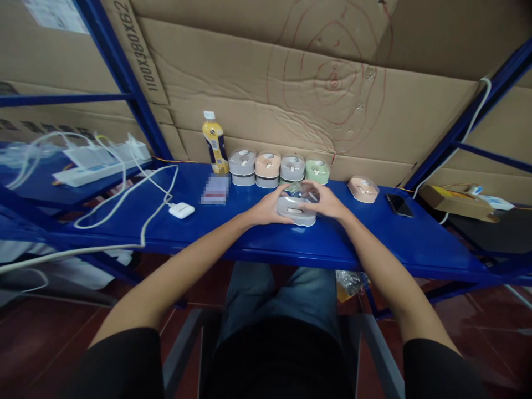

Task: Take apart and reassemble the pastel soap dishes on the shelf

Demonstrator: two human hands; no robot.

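A small grey case with a clear lid [296, 209] rests on the blue shelf [257, 238] in front of me. My left hand [268, 206] grips its left end and my right hand [328, 200] grips its right side and top. Both hands have their fingers curled round the case. Behind it stands a row of similar cases: grey [242, 166], peach [267, 169], grey [292, 168] and green [317, 170]. Another peach case [363, 188] lies alone to the right.
A yellow drink bottle [215, 142] stands left of the row. A white earbud case [182, 210] with its cable, a power strip [100, 160], a dark phone [398, 204] and a cardboard box [455, 200] also lie about. Cardboard sheets form the back wall.
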